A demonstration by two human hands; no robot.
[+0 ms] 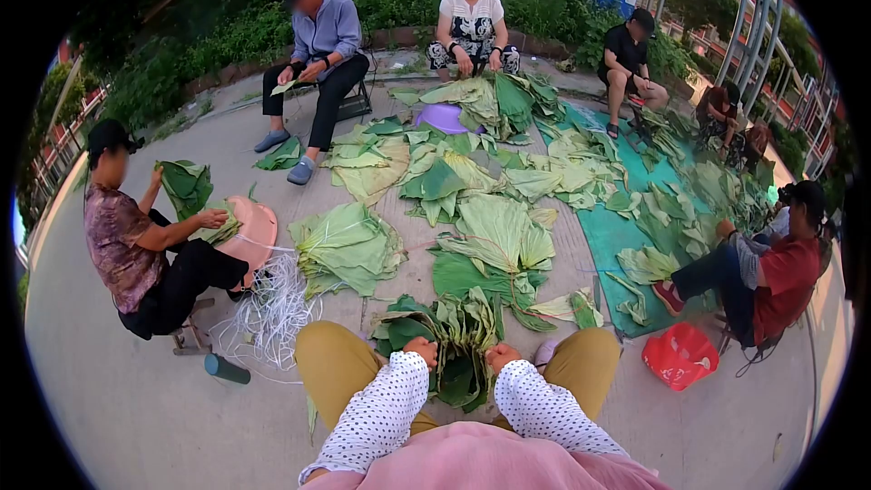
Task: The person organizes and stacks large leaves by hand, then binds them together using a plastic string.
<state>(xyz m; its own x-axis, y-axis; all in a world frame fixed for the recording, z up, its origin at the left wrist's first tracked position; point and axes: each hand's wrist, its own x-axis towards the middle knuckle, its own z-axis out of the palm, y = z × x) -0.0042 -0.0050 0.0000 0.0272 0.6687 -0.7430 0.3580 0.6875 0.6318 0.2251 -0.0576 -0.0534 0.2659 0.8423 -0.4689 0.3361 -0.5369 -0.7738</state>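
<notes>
Between my knees is a thick bundle of large green leaves (458, 331), folded and layered, with browned edges. My left hand (421, 350) is closed on the bundle's left side. On the opposite side my right hand (502, 357) grips it, fingers curled in. The fingertips of both hands are partly hidden by the leaves. Just beyond the bundle lies a flat stack of leaves (497, 236) with a thin reddish string across it. Another fanned stack (349, 249), tied with pale string, rests to the left.
Several people sit around on low stools, handling leaves. To the left are a pink basin (249, 234), a tangle of white string (272, 308) and a dark green bottle (227, 368). A red basket (680, 357) stands right, near a green tarp (603, 238). A purple basin (442, 117) sits farther back.
</notes>
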